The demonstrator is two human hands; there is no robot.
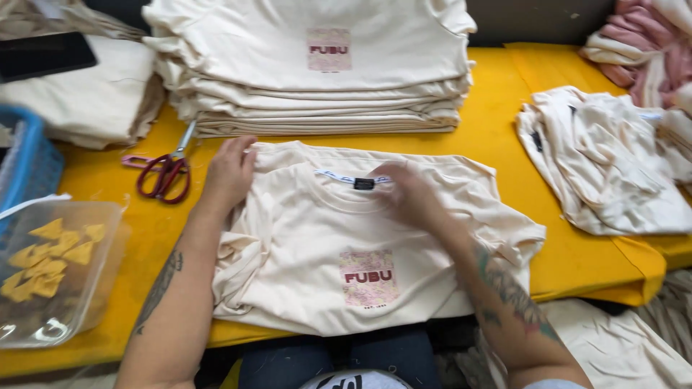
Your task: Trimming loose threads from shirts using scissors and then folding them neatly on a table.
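A cream T-shirt (310, 238) with a pink square print on the chest lies face up on the yellow table (497, 122), collar away from me. My left hand (231, 169) rests flat on its left shoulder, fingers together. My right hand (404, 191) is at the collar by the small black neck label (364, 184); it is blurred, and its fingers look pinched on the fabric there.
A tall stack of folded cream shirts (317, 72) sits behind. Red-handled scissors (166, 173) lie to the left. A clear tub (50, 288) of yellow tags and a blue basket (25, 162) stand at far left. Loose cream shirts (605, 166) and pink garments (649, 43) lie at right.
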